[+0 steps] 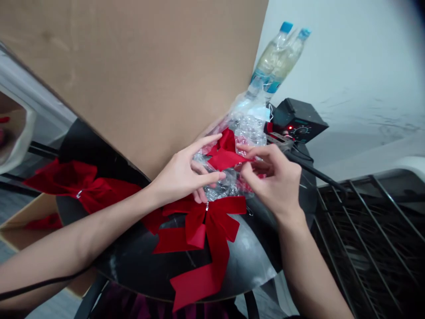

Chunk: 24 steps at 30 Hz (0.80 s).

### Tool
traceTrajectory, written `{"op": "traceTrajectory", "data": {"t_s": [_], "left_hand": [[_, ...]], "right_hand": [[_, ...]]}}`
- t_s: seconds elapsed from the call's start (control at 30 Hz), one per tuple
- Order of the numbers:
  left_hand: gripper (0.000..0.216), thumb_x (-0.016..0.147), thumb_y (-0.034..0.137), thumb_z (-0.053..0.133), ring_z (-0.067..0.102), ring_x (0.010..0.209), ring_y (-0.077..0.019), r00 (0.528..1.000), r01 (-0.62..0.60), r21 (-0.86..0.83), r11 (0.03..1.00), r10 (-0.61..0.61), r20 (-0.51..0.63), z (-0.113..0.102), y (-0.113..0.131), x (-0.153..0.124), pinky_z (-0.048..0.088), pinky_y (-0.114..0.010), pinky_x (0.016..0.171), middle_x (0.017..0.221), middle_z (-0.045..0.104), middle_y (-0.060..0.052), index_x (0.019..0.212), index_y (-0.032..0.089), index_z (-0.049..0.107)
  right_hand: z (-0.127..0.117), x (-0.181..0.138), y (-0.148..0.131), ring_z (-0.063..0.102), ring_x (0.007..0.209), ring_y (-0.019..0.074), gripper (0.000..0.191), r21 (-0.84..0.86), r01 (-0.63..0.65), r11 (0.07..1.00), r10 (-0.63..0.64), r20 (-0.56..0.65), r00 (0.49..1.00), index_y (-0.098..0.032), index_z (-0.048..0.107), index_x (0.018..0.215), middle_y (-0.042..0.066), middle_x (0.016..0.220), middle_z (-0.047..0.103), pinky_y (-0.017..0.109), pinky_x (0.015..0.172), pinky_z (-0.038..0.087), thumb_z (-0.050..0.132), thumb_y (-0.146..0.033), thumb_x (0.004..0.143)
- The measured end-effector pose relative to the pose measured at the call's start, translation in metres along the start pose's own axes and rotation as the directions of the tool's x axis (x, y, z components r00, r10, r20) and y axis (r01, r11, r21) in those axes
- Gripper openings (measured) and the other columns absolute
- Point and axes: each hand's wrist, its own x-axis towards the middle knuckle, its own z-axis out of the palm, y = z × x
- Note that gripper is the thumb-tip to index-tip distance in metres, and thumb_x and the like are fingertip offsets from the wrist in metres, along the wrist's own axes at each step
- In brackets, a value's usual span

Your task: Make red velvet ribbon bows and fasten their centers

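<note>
My left hand (181, 175) and my right hand (272, 177) meet over a clear plastic bag (247, 128) that holds small red bows (224, 155). The fingers of both hands pinch the crinkled plastic around one red bow at the bag's mouth. Just below the hands a large red ribbon bow (202, 235) with a silver wire at its knot lies on the round black table (245, 261). A second large red bow (76, 184) rests at the table's left edge.
A big sheet of cardboard (139, 66) leans behind the table. Two water bottles (280, 57) stand at the back, beside a black control box (299, 119) with a red light and a cable. A black wire rack (372, 239) is on the right, open cardboard boxes on the left.
</note>
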Motion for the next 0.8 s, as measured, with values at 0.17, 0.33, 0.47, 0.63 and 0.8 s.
{"op": "traceTrajectory", "data": {"t_s": [0.17, 0.33, 0.47, 0.63, 0.8], "left_hand": [[0.022, 0.083, 0.022, 0.086, 0.083, 0.092, -0.0238, 0.97, -0.197, -0.004, 0.98, 0.194, -0.148, 0.002, -0.004, -0.005, 0.069, -0.032, 0.09, 0.099, 0.085, -0.004, 0.105, 0.019, 0.084], [0.019, 0.071, 0.015, 0.094, 0.083, 0.087, -0.0219, 0.933, -0.263, 0.012, 0.965, 0.258, -0.25, -0.001, -0.008, -0.007, 0.069, -0.027, 0.085, 0.09, 0.086, -0.003, 0.088, 0.017, 0.086], [0.029, 0.072, 0.013, 0.093, 0.083, 0.08, -0.0202, 0.931, -0.256, -0.027, 0.966, 0.239, -0.276, -0.001, -0.006, -0.013, 0.069, -0.026, 0.08, 0.09, 0.086, -0.002, 0.1, 0.02, 0.086], [0.021, 0.077, 0.017, 0.09, 0.083, 0.085, -0.0192, 0.932, -0.224, 0.026, 0.974, 0.222, -0.287, 0.0, -0.005, -0.016, 0.069, -0.024, 0.084, 0.096, 0.086, -0.002, 0.098, 0.021, 0.086], [0.026, 0.079, 0.019, 0.089, 0.083, 0.093, -0.0203, 0.951, -0.178, 0.045, 0.983, 0.184, -0.25, -0.002, -0.007, -0.014, 0.068, -0.023, 0.086, 0.102, 0.086, -0.002, 0.104, 0.022, 0.085]], "right_hand": [[0.002, -0.005, -0.004, 0.079, 0.108, 0.0233, 0.017, -0.003, 0.158, 0.988, -0.156, 0.115, 0.981, -0.025, 0.065, 0.102, 0.006, 0.123, 0.079, 0.036, 0.091, 0.067, 0.064, -0.012, 0.091], [0.002, -0.002, -0.007, 0.073, 0.121, 0.0251, 0.006, 0.268, 0.007, 0.963, -0.05, 0.155, 0.987, -0.023, 0.073, 0.096, 0.008, 0.126, 0.077, 0.042, 0.103, 0.063, 0.076, -0.02, 0.092], [0.005, -0.001, -0.009, 0.077, 0.101, 0.0218, 0.005, 0.384, -0.099, 0.918, 0.051, 0.132, 0.99, -0.023, 0.076, 0.09, 0.006, 0.109, 0.08, 0.038, 0.093, 0.066, 0.081, -0.023, 0.09], [0.009, 0.001, -0.007, 0.076, 0.101, 0.0192, 0.019, 0.475, -0.169, 0.863, 0.104, 0.16, 0.982, -0.026, 0.077, 0.1, 0.003, 0.105, 0.078, 0.031, 0.091, 0.065, 0.085, -0.018, 0.085], [0.003, 0.004, -0.008, 0.076, 0.106, 0.0196, 0.033, 0.421, -0.248, 0.872, 0.119, 0.309, 0.944, -0.027, 0.075, 0.118, 0.003, 0.117, 0.078, 0.033, 0.096, 0.063, 0.084, -0.026, 0.087]]}}
